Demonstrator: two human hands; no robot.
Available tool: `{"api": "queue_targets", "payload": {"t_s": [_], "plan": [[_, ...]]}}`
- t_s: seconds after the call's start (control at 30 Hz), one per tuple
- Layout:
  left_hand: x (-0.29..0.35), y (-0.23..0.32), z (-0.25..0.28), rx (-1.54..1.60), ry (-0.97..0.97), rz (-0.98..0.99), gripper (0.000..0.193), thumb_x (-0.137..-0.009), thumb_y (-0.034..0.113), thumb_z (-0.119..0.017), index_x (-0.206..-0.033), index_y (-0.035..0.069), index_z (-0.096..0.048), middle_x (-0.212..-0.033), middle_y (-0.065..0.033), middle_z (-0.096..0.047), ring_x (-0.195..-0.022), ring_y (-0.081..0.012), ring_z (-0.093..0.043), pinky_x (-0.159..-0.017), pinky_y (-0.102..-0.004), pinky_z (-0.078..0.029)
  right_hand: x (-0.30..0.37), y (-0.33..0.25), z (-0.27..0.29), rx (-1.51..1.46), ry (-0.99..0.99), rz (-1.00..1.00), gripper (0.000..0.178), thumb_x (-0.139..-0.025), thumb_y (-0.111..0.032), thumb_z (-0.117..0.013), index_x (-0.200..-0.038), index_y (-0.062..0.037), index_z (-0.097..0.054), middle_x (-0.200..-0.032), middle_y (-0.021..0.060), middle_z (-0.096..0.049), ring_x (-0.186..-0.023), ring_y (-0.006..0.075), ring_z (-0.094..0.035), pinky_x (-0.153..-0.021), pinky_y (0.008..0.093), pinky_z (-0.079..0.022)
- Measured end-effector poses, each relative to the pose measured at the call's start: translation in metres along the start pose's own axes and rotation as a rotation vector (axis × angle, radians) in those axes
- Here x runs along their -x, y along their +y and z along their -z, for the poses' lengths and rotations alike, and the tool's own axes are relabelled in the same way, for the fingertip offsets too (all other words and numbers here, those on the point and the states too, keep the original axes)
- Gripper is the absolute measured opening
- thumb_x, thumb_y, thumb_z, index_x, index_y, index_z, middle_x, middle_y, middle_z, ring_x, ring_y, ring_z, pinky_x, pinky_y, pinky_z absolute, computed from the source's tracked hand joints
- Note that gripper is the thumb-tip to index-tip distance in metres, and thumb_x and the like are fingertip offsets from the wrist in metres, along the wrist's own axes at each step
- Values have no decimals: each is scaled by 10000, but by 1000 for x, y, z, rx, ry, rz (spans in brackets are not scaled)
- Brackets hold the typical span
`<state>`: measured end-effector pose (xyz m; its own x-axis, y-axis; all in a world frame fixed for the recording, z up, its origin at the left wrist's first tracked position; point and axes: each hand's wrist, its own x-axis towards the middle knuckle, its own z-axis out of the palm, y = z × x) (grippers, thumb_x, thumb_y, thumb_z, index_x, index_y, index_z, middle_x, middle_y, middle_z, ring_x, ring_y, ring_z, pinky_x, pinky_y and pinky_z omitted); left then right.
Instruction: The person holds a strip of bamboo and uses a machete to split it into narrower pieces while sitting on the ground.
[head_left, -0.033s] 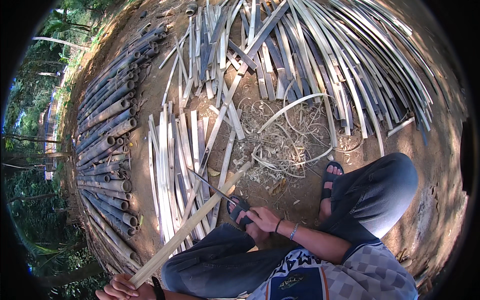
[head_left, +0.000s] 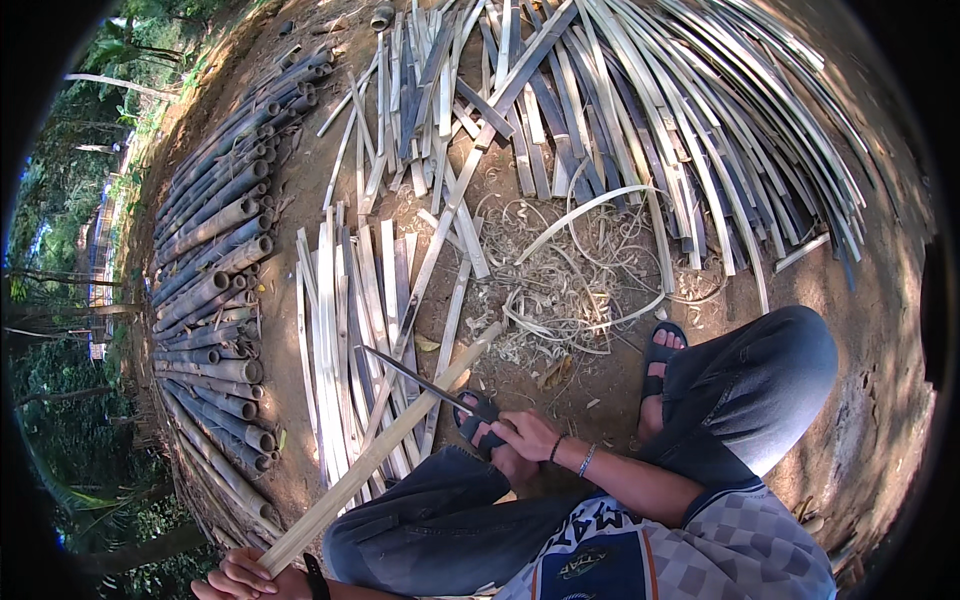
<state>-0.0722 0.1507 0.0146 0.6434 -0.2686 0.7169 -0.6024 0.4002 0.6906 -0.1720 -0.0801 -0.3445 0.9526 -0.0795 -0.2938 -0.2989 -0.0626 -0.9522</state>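
My left hand (head_left: 245, 577), at the lower left edge, is closed around the near end of a long pale bamboo strip (head_left: 366, 464). This strip slants up and to the right, past my bent left leg, its far end over the ground near the shavings. In my right hand (head_left: 528, 436) is the handle of a knife (head_left: 400, 369), mostly hidden by my fingers. Its long dark blade points up and left and lies across the strip's upper part, seemingly touching it. My sandalled left foot (head_left: 474, 420) is just beside the right hand.
Split bamboo strips (head_left: 345, 330) lie ahead of my left leg, and a larger pile of strips (head_left: 700, 130) fans out at the far right. Curled shavings (head_left: 570, 285) cover the ground between. Dark bamboo poles (head_left: 215, 290) line the left side. My right foot (head_left: 660, 355) rests right of the shavings.
The knife's tip has swung a little left and down, so the blade lies flatter across the strip. My left hand and the strip look nearly unmoved.
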Motion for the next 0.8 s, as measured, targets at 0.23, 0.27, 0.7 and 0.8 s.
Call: {"api": "queue_targets", "payload": {"t_s": [0.23, 0.27, 0.7, 0.8], "plan": [[-3, -3, -5, -107, 176, -22, 662, -870, 748, -190, -710, 116, -310, -498, -17, -327, -340, -117, -326, -392, -228, -301, -17, 36, 6, 53, 60, -443, 606, -916, -519, -448, -858, 56, -630, -750, 291, -611, -794, 452, -616, -696, 489, -475], [-3, -3, -4, -97, 175, -24, 661, -872, 746, -189, -710, 116, -310, -498, -17, -328, -340, -117, -327, -390, -228, -298, -11, 19, 2, 35, 72, -324, 579, -921, -501, -450, -842, 47, -620, -723, 282, -601, -765, 450, -611, -668, 489, -467], [-8, -7, -16, -120, 184, -31, 629, -895, 708, -200, -704, 118, -305, -499, -12, -333, -353, -112, -331, -379, -220, -285, -10, 45, -16, 81, 210, -157, 549, -918, -492, -472, -877, 32, -633, -716, 255, -616, -745, 436, -615, -667, 485, -471], [-5, -6, -12, -120, 194, -23, 609, -908, 685, -209, -703, 119, -304, -499, -12, -333, -354, -110, -331, -378, -222, -275, -7, 13, 4, 91, -55, -45, 507, -917, -463, -481, -928, 22, -628, -705, 251, -608, -733, 434, -614, -653, 480, -472]]}}
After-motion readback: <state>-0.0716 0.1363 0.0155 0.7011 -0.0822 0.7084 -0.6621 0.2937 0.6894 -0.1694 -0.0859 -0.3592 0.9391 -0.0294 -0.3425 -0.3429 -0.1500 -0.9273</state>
